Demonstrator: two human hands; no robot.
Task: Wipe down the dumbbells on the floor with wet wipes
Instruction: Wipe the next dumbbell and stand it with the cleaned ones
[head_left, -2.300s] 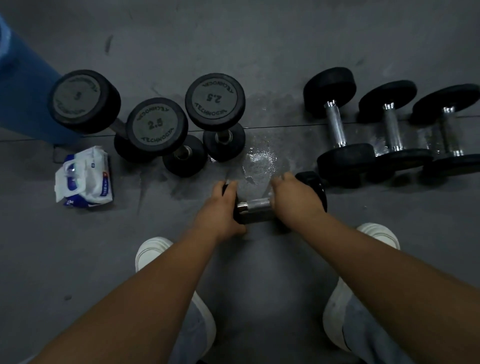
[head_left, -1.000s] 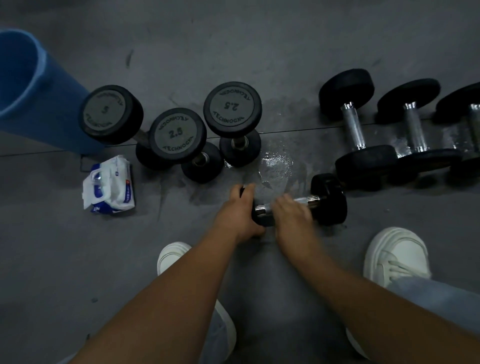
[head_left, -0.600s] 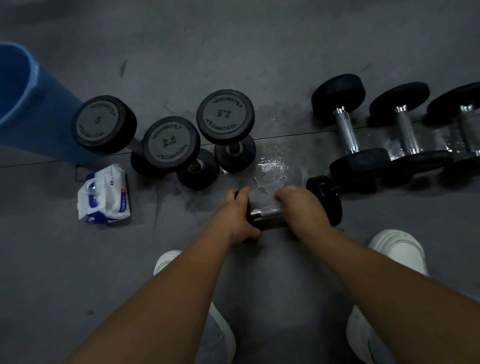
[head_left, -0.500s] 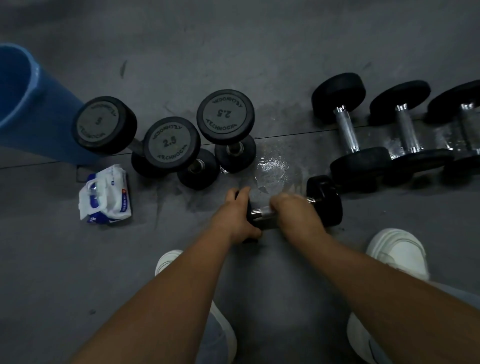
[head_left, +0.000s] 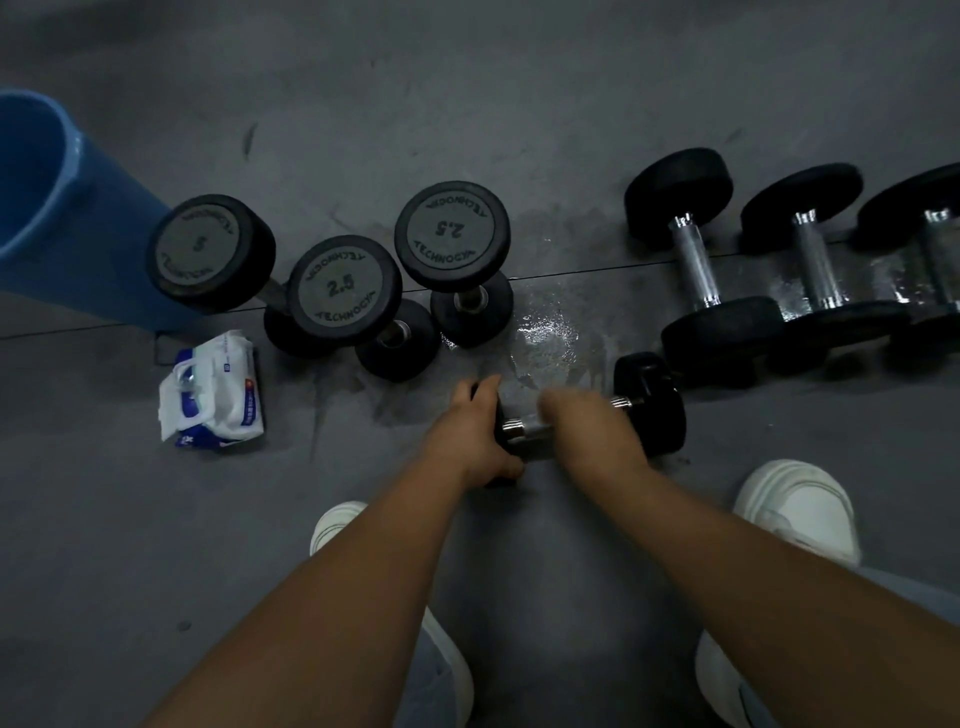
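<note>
The grey floor (head_left: 519, 78) carried everything. At its left edge stood a blue bin (head_left: 47, 208). Toward the right edge the lying dumbbells (head_left: 696, 260) rested on their sides in a row, heads touching or nearly so. Just beside the bin the upright dumbbells (head_left: 344, 290) stood on end, close together. The near dumbbell (head_left: 652, 402) lay on its side in the middle of the floor, in front of our white shoes (head_left: 797, 509). The wipe pack (head_left: 213, 389) lay near the bin, well apart from our hands.

Our left hand (head_left: 475, 434) gripped the near dumbbell's left head, fingers curled round it. Our right hand (head_left: 587, 426) looked closed over the chrome handle, but it was blurred, and we could not tell whether a wipe was under it. A wet patch (head_left: 545, 332) shone on the floor just beyond the handle.

We judged the wetness the main risk. A slick handle could slip from our hold, and the round heads could roll toward our shoes. A careless elbow might also topple the upright dumbbells
</note>
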